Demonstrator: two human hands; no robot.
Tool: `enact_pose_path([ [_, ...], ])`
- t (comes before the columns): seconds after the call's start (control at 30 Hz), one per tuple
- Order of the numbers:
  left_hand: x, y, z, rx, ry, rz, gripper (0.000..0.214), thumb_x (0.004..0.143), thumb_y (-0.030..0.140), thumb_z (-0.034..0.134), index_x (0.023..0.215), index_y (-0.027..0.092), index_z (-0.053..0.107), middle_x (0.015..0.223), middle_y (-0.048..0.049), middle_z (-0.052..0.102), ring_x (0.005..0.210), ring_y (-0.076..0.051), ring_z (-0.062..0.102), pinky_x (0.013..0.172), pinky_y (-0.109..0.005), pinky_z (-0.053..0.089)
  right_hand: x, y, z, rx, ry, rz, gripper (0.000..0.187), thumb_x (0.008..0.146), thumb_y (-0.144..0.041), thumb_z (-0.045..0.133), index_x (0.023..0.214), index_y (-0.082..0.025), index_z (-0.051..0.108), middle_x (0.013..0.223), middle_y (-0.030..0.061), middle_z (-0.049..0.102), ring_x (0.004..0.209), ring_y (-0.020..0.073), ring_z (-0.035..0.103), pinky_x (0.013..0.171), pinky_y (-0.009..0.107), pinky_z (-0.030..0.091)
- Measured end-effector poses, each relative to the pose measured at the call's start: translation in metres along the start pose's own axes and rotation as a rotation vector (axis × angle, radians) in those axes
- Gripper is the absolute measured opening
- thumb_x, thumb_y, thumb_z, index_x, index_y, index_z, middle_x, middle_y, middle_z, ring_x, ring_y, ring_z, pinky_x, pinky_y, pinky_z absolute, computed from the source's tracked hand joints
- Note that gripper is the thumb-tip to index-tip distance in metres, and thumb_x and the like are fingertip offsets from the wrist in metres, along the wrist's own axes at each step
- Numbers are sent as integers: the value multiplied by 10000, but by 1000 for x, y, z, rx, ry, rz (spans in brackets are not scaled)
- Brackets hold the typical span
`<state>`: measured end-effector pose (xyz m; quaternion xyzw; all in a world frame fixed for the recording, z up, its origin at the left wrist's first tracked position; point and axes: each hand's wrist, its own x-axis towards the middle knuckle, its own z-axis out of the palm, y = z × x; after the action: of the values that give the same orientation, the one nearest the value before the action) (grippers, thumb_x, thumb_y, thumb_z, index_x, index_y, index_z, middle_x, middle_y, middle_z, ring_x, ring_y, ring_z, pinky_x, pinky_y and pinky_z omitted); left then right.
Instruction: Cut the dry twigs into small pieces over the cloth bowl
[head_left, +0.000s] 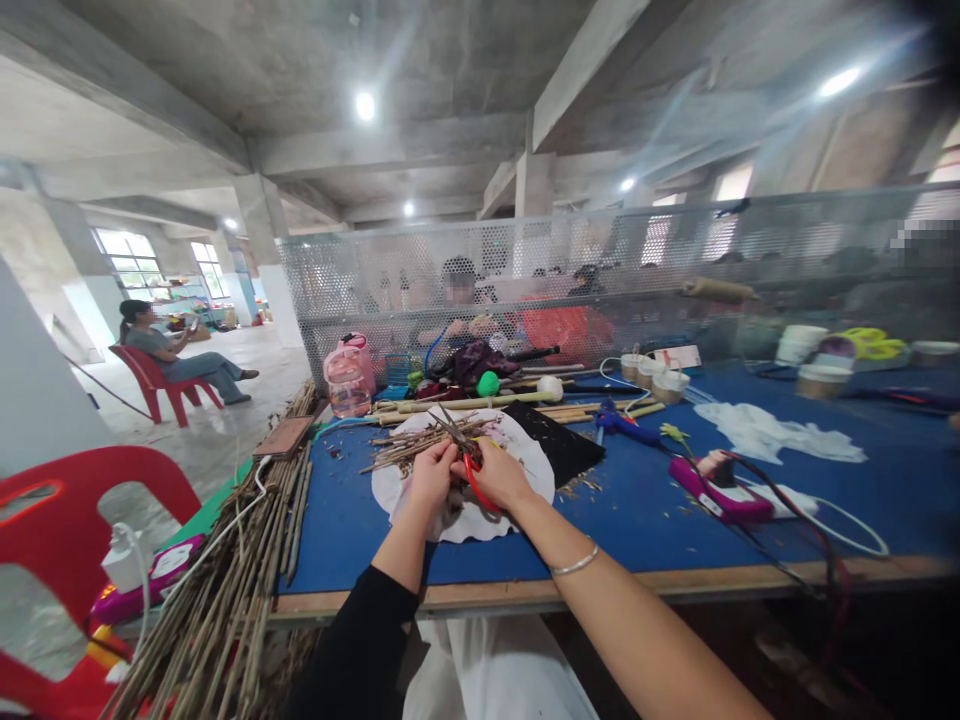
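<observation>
My right hand (501, 474) is closed around the red-handled scissors (474, 484), whose blades point forward and to the left over a heap of twigs. Right beside it, my left hand (432, 476) is closed with its fingertips pinched close to the scissors. Whatever is between those fingertips is too small and hidden to make out. Short brown twigs (401, 447) lie in front of both hands on a round white sheet (534, 462). Under the sheet's right side shows a black square piece (574, 452), with plant scraps strewn near it on the blue tabletop (600, 540).
Long sticks (247, 560) are bundled along the table's left edge, with a phone (283, 438) on top. To the right lie a blue glue gun (628, 426), a magenta power strip (720, 492) and a crumpled white cloth (776, 430). A mesh partition (360, 280) rises behind.
</observation>
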<state>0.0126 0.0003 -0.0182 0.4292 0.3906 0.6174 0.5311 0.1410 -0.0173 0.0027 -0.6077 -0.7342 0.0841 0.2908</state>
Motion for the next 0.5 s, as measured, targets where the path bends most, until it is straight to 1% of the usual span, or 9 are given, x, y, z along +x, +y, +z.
enact_pose_path([
  [0.1, 0, 2, -1, 20, -35, 23, 327, 609, 326, 720, 876, 140, 697, 675, -46, 654, 581, -132, 578, 515, -222, 452, 1, 1, 1, 6, -31, 24, 451, 724, -604, 538, 914, -195, 540, 845, 63, 640, 749, 202, 593, 583, 266, 329],
  [0.17, -1, 3, -1, 22, -30, 40, 322, 618, 326, 713, 879, 138, 697, 687, -48, 656, 583, -127, 576, 514, -215, 449, 2, 2, 2, 10, -38, 27, 448, 720, -610, 539, 897, -200, 552, 824, 60, 644, 737, 200, 594, 578, 264, 331],
  [0.3, -1, 4, -2, 15, -11, 37, 361, 628, 358, 702, 909, 131, 689, 656, -32, 634, 499, -86, 525, 469, -191, 418, 3, 4, 3, 9, -43, 21, 460, 724, -633, 516, 853, -195, 572, 797, 67, 655, 720, 208, 606, 564, 268, 338],
  [0.4, -1, 4, -2, 0, -7, 37, 423, 605, 385, 716, 937, 125, 678, 668, -26, 627, 471, -67, 501, 452, -185, 406, 3, 3, 1, -6, -42, 18, 469, 723, -643, 507, 856, -199, 577, 806, 68, 660, 736, 213, 614, 576, 273, 348],
  [0.5, 1, 4, -2, -6, 15, 22, 474, 562, 384, 745, 949, 120, 672, 720, -42, 647, 513, -85, 531, 465, -192, 414, 1, 2, -1, -30, -44, 19, 513, 699, -666, 515, 911, -201, 560, 863, 72, 658, 777, 226, 614, 603, 281, 359],
])
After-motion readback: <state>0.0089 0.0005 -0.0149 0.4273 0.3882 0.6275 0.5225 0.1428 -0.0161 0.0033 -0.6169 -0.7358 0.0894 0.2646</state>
